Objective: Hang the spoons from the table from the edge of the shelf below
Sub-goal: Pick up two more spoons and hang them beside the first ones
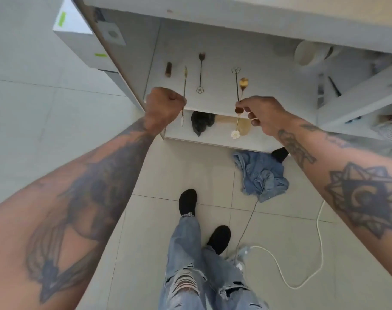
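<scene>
My left hand is a closed fist around a thin gold spoon that crosses the front edge of the white shelf. My right hand pinches a gold spoon with a white flower end, which hangs down past that edge. A dark spoon with a flower end lies right beside it, its brown bowl at my fingertips. Another dark spoon lies on the shelf between my hands. A short brown piece lies at the shelf's left.
The tabletop overhangs the shelf at the top. A dark cloth sits on the lower shelf. On the tiled floor lie a blue denim cloth and a white cable. A white box stands at the left.
</scene>
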Motion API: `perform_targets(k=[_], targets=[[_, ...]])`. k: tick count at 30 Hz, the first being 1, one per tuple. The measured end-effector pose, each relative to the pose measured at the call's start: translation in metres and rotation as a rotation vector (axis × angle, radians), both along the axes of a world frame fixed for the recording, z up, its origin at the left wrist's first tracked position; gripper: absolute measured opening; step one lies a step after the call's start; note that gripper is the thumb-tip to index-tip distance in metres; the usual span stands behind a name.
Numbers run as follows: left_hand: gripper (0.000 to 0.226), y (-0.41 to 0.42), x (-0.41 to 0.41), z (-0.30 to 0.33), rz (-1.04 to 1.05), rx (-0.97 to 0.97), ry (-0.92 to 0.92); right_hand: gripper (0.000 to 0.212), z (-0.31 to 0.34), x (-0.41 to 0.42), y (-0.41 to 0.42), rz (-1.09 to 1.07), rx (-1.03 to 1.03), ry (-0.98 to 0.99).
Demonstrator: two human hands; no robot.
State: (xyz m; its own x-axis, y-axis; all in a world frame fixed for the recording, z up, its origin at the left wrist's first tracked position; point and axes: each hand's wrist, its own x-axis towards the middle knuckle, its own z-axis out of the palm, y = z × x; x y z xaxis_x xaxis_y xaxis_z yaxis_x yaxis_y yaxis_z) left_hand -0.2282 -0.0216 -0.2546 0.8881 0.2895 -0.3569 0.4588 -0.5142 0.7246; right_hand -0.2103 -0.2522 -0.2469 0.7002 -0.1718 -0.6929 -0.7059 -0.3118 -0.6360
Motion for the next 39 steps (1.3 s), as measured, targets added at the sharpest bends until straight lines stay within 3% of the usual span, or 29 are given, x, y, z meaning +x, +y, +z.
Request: perform_targets(k=[1,6,13,16,19,20,21,24,31,35,39], targets=[[0.023,-0.001,0.015,-0.009,0.006,0.025,0.023,0.010,-0.009,0.013,0.003,-0.002,-0.006,0.011],[0.049,-0.009,0.088,-0.054,0.003,0.239,0.081,0.010,-0.049,0.080,0.028,-0.012,-0.036,0.058],[0.039,-0.011,0.146,-0.095,-0.065,0.277,0.090,0.010,-0.093,0.143,0.060,-0.008,-0.088,0.064],[0.010,-0.013,0.155,-0.101,-0.063,0.290,0.095,0.011,-0.104,0.153,0.069,-0.023,-0.103,0.088],[0.028,-0.014,0.156,-0.103,-0.079,0.303,0.053,0.015,-0.107,0.160,0.074,-0.039,-0.134,0.109],[0.020,-0.014,0.158,-0.105,-0.076,0.294,0.049,0.017,-0.107,0.163,0.075,-0.037,-0.159,0.101],[0.005,-0.013,0.158,-0.105,-0.088,0.283,0.035,0.018,-0.106,0.165,0.076,-0.033,-0.187,0.082],[0.024,-0.012,0.162,-0.107,-0.094,0.307,0.024,0.015,-0.108,0.169,0.075,-0.005,-0.280,-0.016],[0.019,-0.009,0.149,-0.106,-0.137,0.346,-0.003,0.023,-0.107,0.157,0.070,-0.146,-0.259,-0.084],[0.021,0.000,0.118,-0.086,-0.150,0.375,0.030,0.031,-0.084,0.123,0.056,0.035,-0.347,-0.069],[0.030,0.010,0.080,-0.047,-0.241,0.398,0.072,0.032,-0.043,0.078,0.029,0.029,-0.354,-0.059]])
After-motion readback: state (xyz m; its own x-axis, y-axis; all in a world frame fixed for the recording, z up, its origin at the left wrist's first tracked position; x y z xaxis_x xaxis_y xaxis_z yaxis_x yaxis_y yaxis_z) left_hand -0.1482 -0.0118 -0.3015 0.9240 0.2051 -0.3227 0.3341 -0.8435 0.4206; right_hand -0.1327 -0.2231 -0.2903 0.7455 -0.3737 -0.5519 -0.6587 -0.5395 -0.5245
